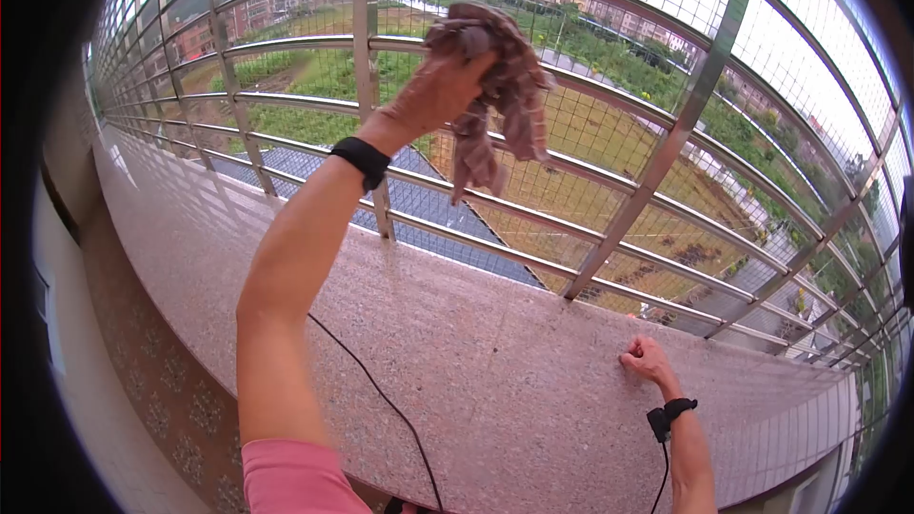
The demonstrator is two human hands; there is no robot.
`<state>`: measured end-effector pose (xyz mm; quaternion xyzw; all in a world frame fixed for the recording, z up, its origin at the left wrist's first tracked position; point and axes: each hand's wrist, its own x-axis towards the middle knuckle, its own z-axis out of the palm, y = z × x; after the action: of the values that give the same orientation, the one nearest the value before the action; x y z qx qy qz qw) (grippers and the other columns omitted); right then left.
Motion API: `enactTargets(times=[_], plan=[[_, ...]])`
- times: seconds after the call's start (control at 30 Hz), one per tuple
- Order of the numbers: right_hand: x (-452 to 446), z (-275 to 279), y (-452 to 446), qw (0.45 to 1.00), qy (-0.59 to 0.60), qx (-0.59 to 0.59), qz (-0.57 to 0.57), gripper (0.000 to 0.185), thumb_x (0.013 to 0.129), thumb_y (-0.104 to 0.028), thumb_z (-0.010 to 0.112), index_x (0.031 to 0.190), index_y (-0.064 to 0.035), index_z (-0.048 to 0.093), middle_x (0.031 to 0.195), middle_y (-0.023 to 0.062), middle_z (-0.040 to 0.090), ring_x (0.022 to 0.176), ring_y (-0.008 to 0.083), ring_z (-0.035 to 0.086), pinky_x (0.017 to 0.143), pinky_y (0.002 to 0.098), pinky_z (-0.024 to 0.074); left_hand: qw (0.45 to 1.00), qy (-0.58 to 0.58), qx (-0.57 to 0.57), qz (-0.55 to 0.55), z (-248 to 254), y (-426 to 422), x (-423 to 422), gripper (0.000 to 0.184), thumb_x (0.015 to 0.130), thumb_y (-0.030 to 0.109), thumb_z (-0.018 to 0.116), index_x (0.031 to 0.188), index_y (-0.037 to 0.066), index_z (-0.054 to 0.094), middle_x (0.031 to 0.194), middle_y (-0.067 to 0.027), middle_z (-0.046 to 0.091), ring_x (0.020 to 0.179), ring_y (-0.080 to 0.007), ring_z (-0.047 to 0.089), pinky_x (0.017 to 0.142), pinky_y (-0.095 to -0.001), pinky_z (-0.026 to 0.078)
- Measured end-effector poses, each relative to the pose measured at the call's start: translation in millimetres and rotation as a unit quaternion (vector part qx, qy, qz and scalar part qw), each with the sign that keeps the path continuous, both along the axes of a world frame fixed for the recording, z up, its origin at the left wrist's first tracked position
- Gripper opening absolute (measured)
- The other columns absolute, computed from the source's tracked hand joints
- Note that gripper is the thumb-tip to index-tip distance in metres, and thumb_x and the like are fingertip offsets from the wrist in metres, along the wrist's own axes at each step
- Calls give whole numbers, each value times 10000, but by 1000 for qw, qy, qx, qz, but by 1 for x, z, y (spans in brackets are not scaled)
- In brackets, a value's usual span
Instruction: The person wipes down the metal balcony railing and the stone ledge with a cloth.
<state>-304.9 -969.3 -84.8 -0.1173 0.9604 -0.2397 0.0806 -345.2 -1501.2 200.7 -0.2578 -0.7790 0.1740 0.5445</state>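
My left hand (433, 90) is raised at the metal railing (367, 86) and grips a crumpled brownish-pink cloth (509, 86). The cloth lies against or just in front of a horizontal bar, and its loose ends hang down in front of the wire mesh. Low on the right, my right hand (647, 362) rests on the speckled pink stone ledge (457, 362) with its fingers curled in. Whether anything is inside those fingers is too small to tell. Both wrists wear black bands.
Steel posts and bars with wire mesh run along the ledge's far edge. A black cable (381, 395) crosses the ledge, and another hangs from the right wristband. Patterned floor (171, 371) shows at lower left. Grass, a paved strip and buildings lie beyond the railing.
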Motion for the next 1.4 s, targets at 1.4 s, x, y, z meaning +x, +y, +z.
enactTargets(times=[1.4], plan=[[6,1,0,999,22,22,6,327,695,-335,667,815,-54,553,842,137,580,815,289,555,701,380,452,917,-181,297,-193,-104,226,0,342,827,83,517,1151,2,440,923,-245,537,851,-424,515,767,-495,406]])
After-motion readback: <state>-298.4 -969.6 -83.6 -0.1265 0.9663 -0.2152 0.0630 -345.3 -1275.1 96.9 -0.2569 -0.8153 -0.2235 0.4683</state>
